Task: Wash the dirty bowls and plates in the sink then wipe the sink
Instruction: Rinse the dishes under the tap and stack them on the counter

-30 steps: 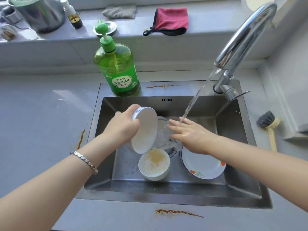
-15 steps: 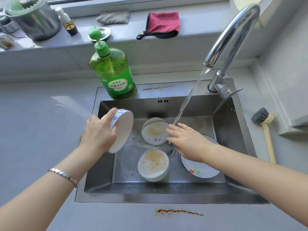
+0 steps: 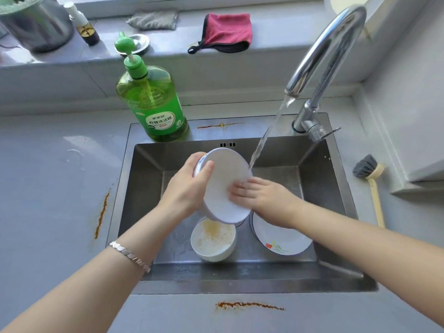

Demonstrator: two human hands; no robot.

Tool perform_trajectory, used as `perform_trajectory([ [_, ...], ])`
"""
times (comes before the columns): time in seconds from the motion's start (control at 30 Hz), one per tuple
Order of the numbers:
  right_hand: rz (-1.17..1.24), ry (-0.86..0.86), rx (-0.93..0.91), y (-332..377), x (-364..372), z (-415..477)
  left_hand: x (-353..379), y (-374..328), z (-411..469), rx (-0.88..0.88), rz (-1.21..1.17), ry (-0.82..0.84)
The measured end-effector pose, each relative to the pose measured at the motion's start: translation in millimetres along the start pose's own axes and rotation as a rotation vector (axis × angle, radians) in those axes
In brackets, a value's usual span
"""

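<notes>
One tilted white bowl, gripped at its rim by the left hand; right hand presses straight fingers inside it; below both hands, a dirty bowl and flowered plate in the sink.

Bright, cool daylight from the far side, over the sill. Hard glare along the curve of the faucet, and a pale sheen on the table left of the sink. Darker along the sink's left wall and near rim, with soft shadows only. Nearly blown out on the white bowl. Slightly smeared at the right hand. Wide-angle bending of straight edges toward the corners. Soft, compressed detail throughout.
</notes>
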State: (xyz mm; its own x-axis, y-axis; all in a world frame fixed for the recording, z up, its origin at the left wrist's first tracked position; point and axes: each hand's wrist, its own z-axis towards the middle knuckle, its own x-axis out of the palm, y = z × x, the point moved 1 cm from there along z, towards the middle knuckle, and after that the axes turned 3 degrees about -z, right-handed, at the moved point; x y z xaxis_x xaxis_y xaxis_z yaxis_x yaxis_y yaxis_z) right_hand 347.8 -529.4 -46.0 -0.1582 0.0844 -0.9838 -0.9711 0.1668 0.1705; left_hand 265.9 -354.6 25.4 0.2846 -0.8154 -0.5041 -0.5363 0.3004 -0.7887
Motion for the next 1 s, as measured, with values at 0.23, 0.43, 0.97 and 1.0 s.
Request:
perform_trajectory([
  [0.23,0.233,0.044,0.014,31.9,-1.1,4.4,6.5,-4.7,11.4,-0.013,-0.137,0.021],
  [0.43,-0.024,-0.149,-0.083,1.1,-14.7,1.5,-15.5,-9.4,15.2,-0.146,-0.228,0.239],
  [0.97,-0.174,0.032,-0.257,-25.3,-13.0,31.9,1.6,11.4,-1.4,-0.396,-0.335,0.246],
  [1.0,-0.205,0.077,-0.212,-22.6,-15.3,36.0,-0.5,7.3,1.2,-0.408,-0.33,0.234],
])
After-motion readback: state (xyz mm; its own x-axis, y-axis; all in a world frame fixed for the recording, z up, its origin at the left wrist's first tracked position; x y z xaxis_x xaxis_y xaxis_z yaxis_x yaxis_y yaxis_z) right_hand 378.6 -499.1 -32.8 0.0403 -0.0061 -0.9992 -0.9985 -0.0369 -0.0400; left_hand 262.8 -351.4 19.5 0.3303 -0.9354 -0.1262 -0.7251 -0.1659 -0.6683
